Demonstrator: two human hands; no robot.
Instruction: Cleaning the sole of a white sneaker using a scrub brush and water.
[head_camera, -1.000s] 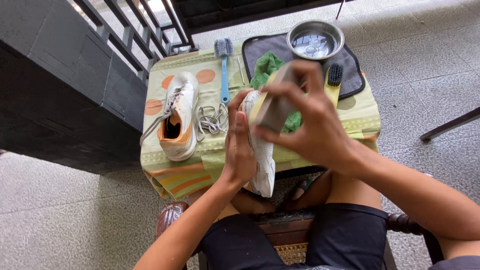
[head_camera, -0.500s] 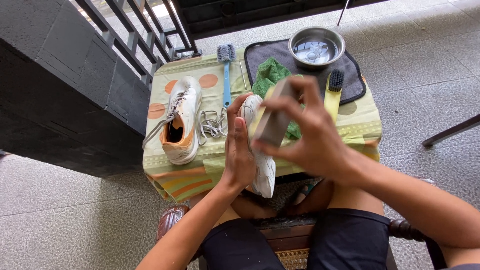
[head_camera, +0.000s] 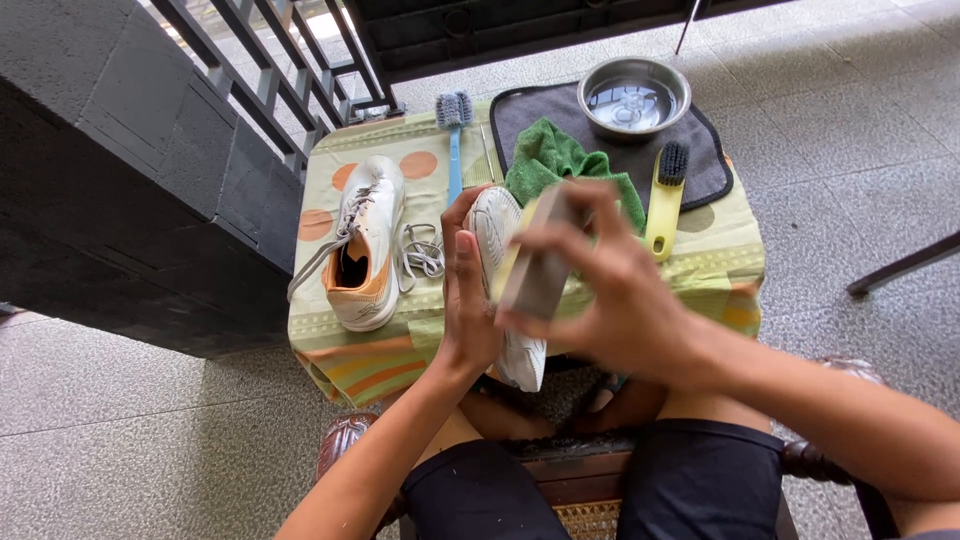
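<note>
two hands: left hand (head_camera: 468, 300) grips shoe (head_camera: 505, 290); right hand (head_camera: 610, 290) grasps block (head_camera: 540, 268)
risk: shoe may slip if the block presses hard

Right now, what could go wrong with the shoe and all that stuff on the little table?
The white shoe is held past the table's near edge by the left hand, so it might drop. The right hand rubbing with the grey block could bump the yellow brush. The water bowl might spill if the table is jolted.

I see no packages, labels, signs or screens anywhere around the small cloth-covered table (head_camera: 720, 290) in front of me.
</note>
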